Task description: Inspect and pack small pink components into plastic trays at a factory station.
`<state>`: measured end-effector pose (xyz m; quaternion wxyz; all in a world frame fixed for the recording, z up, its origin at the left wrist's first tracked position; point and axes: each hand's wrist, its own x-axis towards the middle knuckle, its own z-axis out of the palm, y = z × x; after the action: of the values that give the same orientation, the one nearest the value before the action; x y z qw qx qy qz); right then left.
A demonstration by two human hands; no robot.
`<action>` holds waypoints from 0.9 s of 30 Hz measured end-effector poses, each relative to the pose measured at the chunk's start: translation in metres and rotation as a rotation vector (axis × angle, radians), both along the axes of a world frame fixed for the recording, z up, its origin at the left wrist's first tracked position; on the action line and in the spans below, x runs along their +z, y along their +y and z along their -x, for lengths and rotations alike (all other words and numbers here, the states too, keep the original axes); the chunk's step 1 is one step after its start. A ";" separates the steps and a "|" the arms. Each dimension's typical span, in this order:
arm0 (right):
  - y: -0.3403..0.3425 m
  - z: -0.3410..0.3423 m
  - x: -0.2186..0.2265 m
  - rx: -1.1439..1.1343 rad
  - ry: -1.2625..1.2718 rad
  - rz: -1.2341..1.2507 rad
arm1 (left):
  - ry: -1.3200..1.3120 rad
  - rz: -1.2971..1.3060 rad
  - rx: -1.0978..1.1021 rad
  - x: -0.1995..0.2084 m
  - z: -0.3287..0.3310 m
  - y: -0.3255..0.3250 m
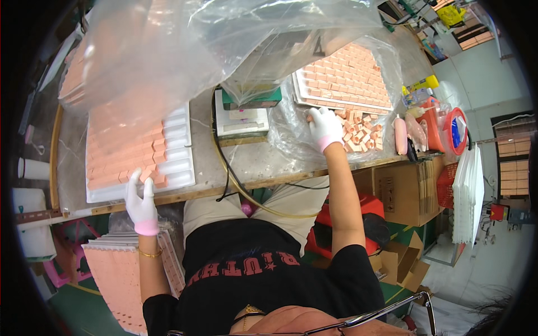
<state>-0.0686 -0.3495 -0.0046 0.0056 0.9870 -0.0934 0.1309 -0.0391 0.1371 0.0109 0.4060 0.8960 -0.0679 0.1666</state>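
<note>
My left hand [141, 206], in a white glove with a pink cuff, is at the near edge of a white ridged tray [178, 175]. Its finger and thumb close on a small pink block [148, 173] in the front row. Rows of similar pink blocks [120, 157] cover much of that tray, partly under clear plastic. My right hand [326, 126], gloved alike, is beside a heap of loose pink blocks [361, 133], which look like short hollow pieces. Between its fingertips shows a bit of pink, apparently another block [309, 117].
Clear plastic sheeting [185, 45] hangs over the table's far side. A small device with a green top [252, 101] stands mid-table, with a cable and hose in front. A filled tray [344, 78] is behind the heap. At right are a pink bottle [400, 135] and a red basket [455, 131].
</note>
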 end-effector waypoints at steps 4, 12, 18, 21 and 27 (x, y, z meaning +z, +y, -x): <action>0.057 0.004 0.025 0.081 -0.201 -1.020 | 0.605 0.639 -0.250 0.021 0.005 -0.053; 0.159 0.009 0.049 0.380 -0.040 -1.507 | 1.045 1.228 -0.667 0.002 -0.001 -0.138; 0.153 0.022 0.055 0.571 -0.233 -0.927 | 1.181 1.355 -0.724 0.001 0.012 -0.145; 0.168 0.020 0.042 0.328 -0.089 -1.465 | 1.071 1.344 -0.700 -0.001 0.010 -0.145; 0.166 0.009 0.044 0.585 -0.141 -0.919 | 0.993 1.321 -0.857 -0.002 0.007 -0.140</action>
<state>-0.0774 -0.1833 0.0393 -0.4691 0.8614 0.1371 0.1385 -0.0462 -0.0030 0.0093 0.8431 0.3503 -0.1028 -0.3949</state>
